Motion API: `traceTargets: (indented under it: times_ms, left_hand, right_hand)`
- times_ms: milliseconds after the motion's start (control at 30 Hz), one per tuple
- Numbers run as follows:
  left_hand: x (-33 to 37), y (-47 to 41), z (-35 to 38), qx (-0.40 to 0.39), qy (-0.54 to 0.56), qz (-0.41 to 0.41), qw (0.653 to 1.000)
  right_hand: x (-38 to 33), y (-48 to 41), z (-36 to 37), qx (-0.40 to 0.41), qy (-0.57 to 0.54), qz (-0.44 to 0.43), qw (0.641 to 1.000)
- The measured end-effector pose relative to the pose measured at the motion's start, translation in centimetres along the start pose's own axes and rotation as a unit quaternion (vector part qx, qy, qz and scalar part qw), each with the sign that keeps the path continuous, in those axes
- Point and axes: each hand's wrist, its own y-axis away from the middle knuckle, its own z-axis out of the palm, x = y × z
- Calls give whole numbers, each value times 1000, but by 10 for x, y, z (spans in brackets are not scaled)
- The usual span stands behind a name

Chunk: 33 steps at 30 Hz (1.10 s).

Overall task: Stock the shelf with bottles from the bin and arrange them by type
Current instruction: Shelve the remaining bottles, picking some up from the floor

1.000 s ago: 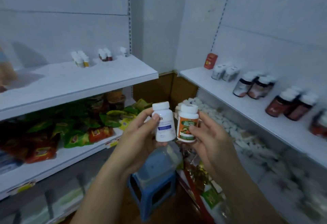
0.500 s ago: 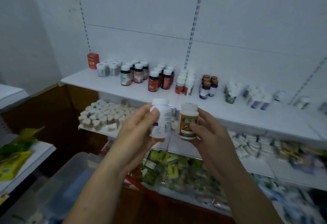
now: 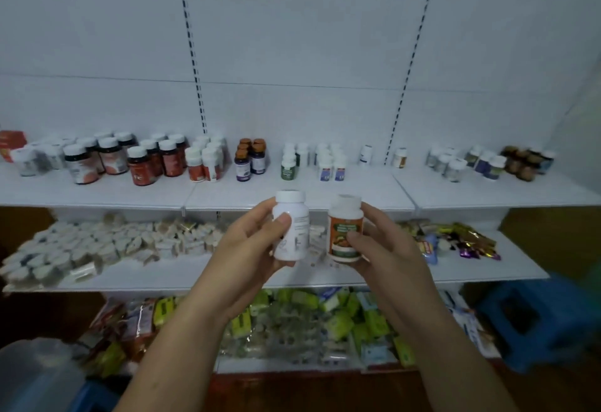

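**Shelf [image 3: 325,195] stocked, two bottles in hand**

Bottle groups [image 3: 156,161] sat lined up along its back. Just in front of its edge, left hand [image 3: 250,249] had fingers curled round a white bottle [image 3: 294,232], right hand [image 3: 387,249] gripped an orange-label bottle [image 3: 344,232], both upright, side by side, not touching.

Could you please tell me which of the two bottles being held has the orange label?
The orange-labelled bottle is the one in the right hand; the white bottle in the left hand shows only pale grey print.
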Motion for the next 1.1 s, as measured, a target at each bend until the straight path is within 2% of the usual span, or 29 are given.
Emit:
traceTargets:
  times_ms: [200,467,833,933,1100]
  left_hand:
    - [-38,-33,82,-52,21,-23,998]
    - [-76,-99,156,-98,28,-40,994]
    - [-114,-260,193,-159,101,-85,979]
    - [-116,-296,194,-176,123,-102,971]
    - [-129,-345,185,-171,69,-125,975]
  right_hand:
    - [-9,-4,-90,47,0,-3,999]
    - [-4,-52,-173,109,-18,-16,994]
    - [10,-180,-219,187,-4,0,982]
    - [13,-211,-223,188,-21,4,982]
    - [24,-249,-236,200,-26,14,979]
